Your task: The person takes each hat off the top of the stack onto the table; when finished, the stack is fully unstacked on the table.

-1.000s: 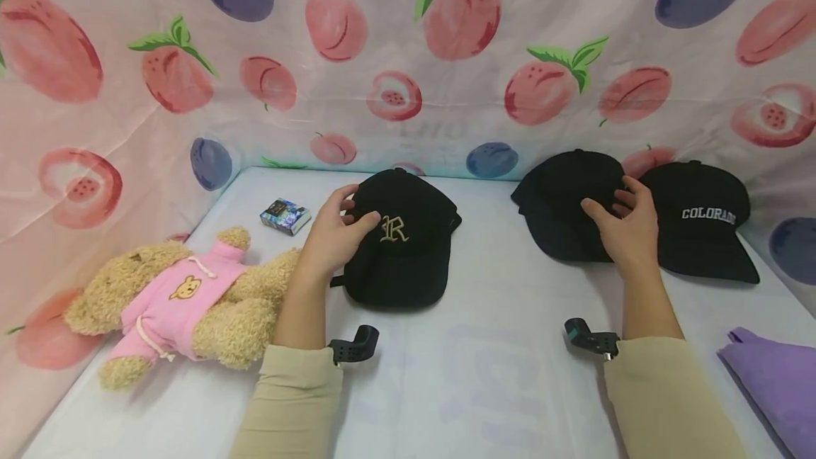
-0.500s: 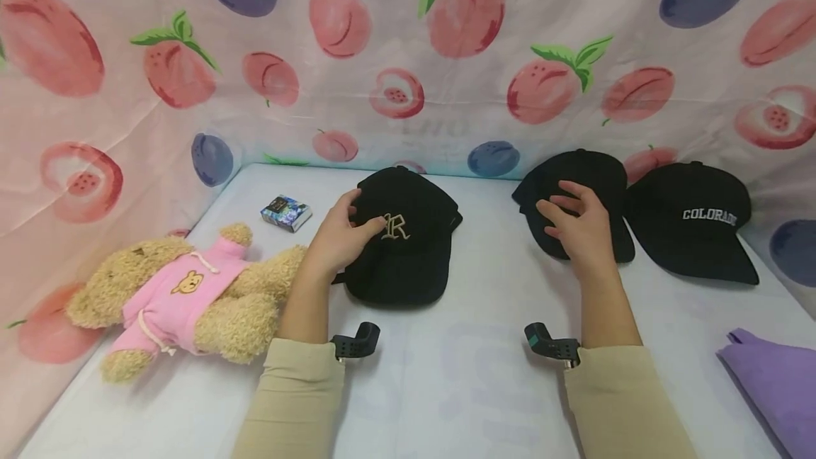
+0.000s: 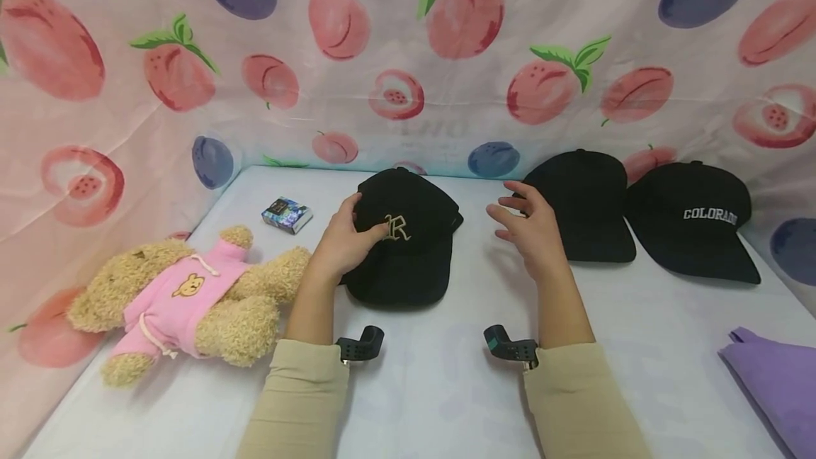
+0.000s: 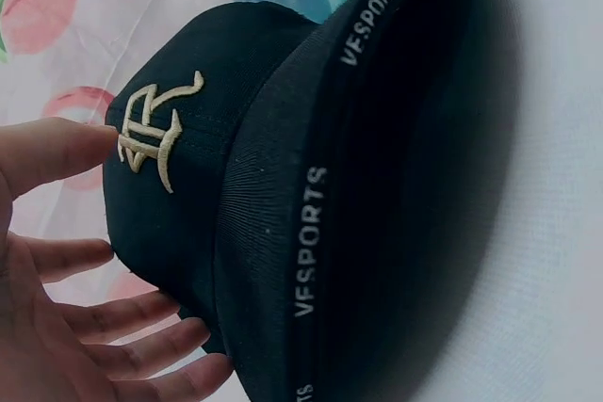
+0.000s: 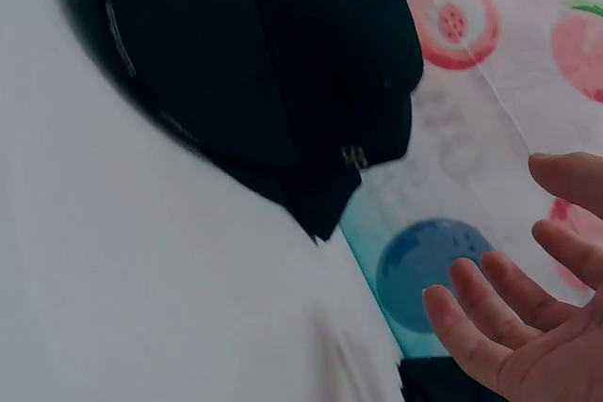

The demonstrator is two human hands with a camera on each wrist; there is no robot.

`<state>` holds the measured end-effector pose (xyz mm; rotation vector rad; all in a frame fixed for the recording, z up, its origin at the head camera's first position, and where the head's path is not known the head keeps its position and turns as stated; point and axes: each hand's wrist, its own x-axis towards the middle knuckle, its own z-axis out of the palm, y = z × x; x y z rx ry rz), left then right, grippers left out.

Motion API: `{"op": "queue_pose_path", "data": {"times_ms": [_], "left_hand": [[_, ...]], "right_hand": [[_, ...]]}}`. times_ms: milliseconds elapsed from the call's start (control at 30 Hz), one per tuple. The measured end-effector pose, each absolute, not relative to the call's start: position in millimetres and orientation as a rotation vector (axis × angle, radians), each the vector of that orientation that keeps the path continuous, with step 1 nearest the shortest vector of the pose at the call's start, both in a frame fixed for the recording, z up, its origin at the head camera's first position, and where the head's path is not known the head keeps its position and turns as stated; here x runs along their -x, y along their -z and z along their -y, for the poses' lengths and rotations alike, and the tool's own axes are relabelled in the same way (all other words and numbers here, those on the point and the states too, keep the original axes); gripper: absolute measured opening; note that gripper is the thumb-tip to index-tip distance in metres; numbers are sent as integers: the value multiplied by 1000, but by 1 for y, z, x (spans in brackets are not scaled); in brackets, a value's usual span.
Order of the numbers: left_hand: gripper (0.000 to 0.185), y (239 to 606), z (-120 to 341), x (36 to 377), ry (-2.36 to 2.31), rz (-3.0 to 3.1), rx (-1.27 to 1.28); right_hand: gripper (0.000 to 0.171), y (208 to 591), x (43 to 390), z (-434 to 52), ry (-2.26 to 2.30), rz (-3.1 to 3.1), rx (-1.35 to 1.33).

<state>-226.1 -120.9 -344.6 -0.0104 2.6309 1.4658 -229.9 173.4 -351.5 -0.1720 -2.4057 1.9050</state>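
Black R cap (image 3: 408, 268) lies by the wide left grip (image 3: 342, 243); the spread right grip (image 3: 530, 229) has neared it.

- Left cap (image 3: 408, 271): near centre, right of bear (image 3: 172, 310) and box (image 3: 287, 215).
- Middle cap (image 3: 593, 211): rear, right of centre.
- Right cap (image 3: 691, 225): just beside middle cap, to its right.
- Left grip (image 3: 344, 243): at left cap's left side, thumb on its front.
- Right grip (image 3: 530, 229): between left cap and middle cap, before the latter's left edge.
- Bear: left side, on its back, head leftward, legs towards left cap.
- Box: rear left, behind bear.
- Cloth (image 3: 774, 392): right edge, before right cap.
- Counter (image 3: 440, 388): under caps, box, bear, cloth.
- Curtain (image 3: 446, 126): behind counter and along its left.
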Motion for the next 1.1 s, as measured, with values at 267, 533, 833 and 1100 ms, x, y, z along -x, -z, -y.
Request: {"op": "queue_pose_path", "data": {"times_ms": [267,533,833,1100], "left_hand": [[87,347,123,227,-1463,-2634,26],[90,353,122,229,-1472,-2643,6],[100,355,120,230,-1421,-2670,18],[106,356,120,229,-1354,-2690,23]], "right_hand": [[68,355,231,-150,-1966,2448,68],[76,363,235,-133,-1890,2599,-76],[86,368,233,-119,-1786,2742,-111],[89,377,236,-113,-1610,2797,-159]]}}
